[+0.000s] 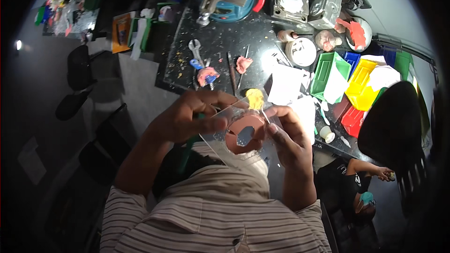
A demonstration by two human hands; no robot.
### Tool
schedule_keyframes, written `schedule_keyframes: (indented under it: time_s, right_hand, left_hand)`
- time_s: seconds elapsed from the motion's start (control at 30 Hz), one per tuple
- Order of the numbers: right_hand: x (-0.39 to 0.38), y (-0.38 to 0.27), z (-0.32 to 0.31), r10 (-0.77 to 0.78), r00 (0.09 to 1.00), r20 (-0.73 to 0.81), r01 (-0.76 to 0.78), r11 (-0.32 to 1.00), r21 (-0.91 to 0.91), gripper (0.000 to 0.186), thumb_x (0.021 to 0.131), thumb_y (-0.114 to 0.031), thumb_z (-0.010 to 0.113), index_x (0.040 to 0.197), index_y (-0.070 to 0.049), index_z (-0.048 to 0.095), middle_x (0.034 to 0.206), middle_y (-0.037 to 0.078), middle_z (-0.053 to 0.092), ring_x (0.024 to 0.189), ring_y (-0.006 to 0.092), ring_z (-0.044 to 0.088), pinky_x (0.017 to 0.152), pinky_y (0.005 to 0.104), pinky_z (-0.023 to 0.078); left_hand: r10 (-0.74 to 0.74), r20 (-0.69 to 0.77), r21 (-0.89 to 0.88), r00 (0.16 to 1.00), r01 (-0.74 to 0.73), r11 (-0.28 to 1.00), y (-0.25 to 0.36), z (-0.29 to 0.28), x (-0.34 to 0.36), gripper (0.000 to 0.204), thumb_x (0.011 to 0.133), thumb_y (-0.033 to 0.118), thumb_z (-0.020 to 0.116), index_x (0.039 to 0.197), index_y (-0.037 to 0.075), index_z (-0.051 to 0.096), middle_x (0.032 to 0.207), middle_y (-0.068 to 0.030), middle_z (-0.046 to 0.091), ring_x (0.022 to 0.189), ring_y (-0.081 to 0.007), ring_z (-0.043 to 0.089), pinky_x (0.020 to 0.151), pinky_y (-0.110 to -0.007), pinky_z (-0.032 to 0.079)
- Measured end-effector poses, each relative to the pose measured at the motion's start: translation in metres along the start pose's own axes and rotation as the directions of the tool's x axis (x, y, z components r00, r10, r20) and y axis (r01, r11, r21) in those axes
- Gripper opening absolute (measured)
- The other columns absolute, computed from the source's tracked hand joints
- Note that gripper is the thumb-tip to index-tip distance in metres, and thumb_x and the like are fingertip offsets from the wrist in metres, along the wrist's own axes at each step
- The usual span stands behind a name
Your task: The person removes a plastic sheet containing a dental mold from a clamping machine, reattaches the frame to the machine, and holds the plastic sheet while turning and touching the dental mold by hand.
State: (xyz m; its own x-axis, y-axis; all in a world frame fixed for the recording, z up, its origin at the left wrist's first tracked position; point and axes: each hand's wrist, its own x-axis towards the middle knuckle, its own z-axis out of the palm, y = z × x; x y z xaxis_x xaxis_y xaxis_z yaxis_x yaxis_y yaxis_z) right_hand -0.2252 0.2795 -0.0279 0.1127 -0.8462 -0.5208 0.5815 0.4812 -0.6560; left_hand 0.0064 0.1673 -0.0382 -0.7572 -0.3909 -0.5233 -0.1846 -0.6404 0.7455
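In front of my chest, over the table's near edge, a clear flat plate is held tilted between my two hands. A reddish-brown ring-shaped piece with an opening in its middle sits on it. A yellow lump shows at the plate's far edge. My left hand is closed on the plate's left side, thumb on top. My right hand pinches near the right edge, where a thin pale stick shows by its fingertips; whether it grips the stick too is unclear.
On the black table lie an adjustable wrench, a pink-and-blue piece and thin tools. Green, yellow and red bins stand right, near white paper. Another person sits at lower right; chairs stand left.
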Motion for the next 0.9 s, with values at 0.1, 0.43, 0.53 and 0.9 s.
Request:
schedule_keyframes:
  time_s: [0.1, 0.43, 0.53, 0.9]
  right_hand:
    - [0.015, -0.017, -0.004, -0.038, 0.993, -0.107, 0.029, 0.996, -0.089, 0.020, 0.095, -0.006, 0.056, 0.113, 0.005, 0.057, 0.091, 0.010, 0.062, 0.080, 0.0149, 0.058, 0.072, 0.0280, 0.047]
    - [0.029, -0.022, -0.024, -0.107, 0.953, -0.284, 0.063, 0.985, -0.161, 0.025, 0.089, -0.005, 0.062, 0.110, 0.010, 0.058, 0.095, 0.015, 0.066, 0.078, 0.0165, 0.062, 0.071, 0.0279, 0.049]
    - [0.031, -0.014, -0.029, -0.167, 0.934, -0.317, 0.083, 0.961, -0.262, 0.027, 0.089, -0.004, 0.062, 0.110, 0.012, 0.056, 0.099, 0.018, 0.068, 0.088, 0.0181, 0.065, 0.081, 0.0280, 0.050]
    - [0.037, -0.013, -0.035, -0.279, 0.920, -0.275, 0.222, 0.950, -0.219, 0.024, 0.088, 0.000, 0.062, 0.109, 0.013, 0.058, 0.098, 0.020, 0.069, 0.090, 0.0192, 0.067, 0.083, 0.0299, 0.052]
  left_hand:
    - [0.173, 0.117, -0.328, 0.978, -0.126, 0.936, -0.017, 0.003, 0.030, 0.084, 0.075, 0.035, 0.078, 0.137, -0.011, 0.044, 0.133, -0.0244, 0.055, 0.125, -0.0280, 0.053, 0.109, -0.039, 0.036]
    - [0.062, 0.206, -0.306, 0.977, 0.004, 0.952, -0.018, -0.008, 0.074, 0.070, 0.081, 0.017, 0.069, 0.141, -0.007, 0.042, 0.139, -0.0241, 0.052, 0.131, -0.0320, 0.050, 0.110, -0.043, 0.037]
    - [0.020, 0.167, -0.328, 0.986, 0.036, 0.944, -0.015, -0.006, 0.082, 0.074, 0.077, 0.017, 0.071, 0.140, -0.009, 0.041, 0.130, -0.0276, 0.056, 0.125, -0.0338, 0.055, 0.106, -0.043, 0.041]
    - [-0.114, 0.103, -0.297, 0.988, 0.140, 0.944, 0.001, -0.006, 0.090, 0.082, 0.066, 0.018, 0.073, 0.137, -0.011, 0.043, 0.120, -0.0321, 0.061, 0.117, -0.0348, 0.061, 0.104, -0.042, 0.044]
